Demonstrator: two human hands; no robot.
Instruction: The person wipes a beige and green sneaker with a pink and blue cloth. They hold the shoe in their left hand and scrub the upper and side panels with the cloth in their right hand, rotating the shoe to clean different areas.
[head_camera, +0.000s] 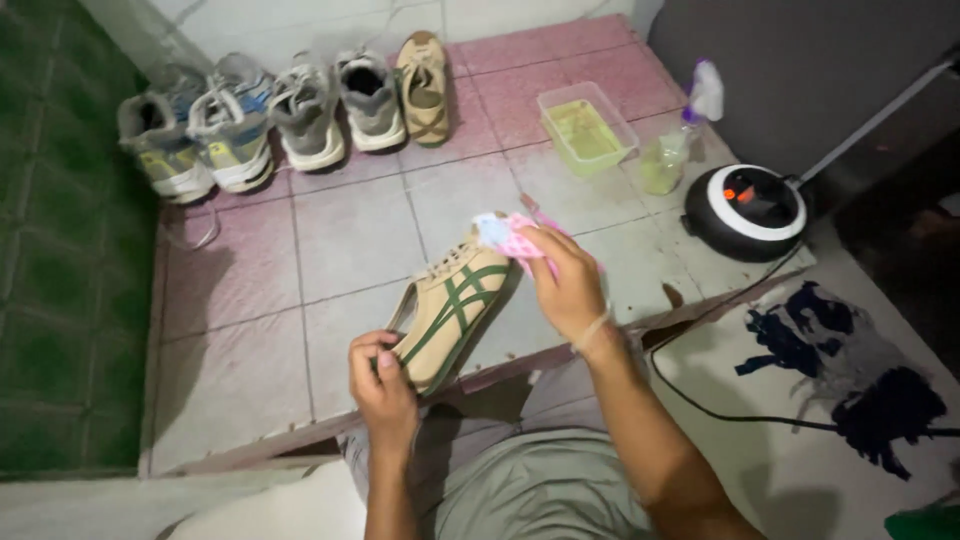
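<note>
My left hand grips the heel of a tan sneaker with green stripes, held above the tiled platform's front edge. The shoe's toe points away from me. My right hand holds a pink cloth pressed against the toe end of the sneaker.
Several grey sneakers and a tan sandal line the back of the pink tiled platform. A clear tub of yellow liquid, a spray bottle and a round black-and-white appliance with a cable sit right. Dark rags lie on the floor.
</note>
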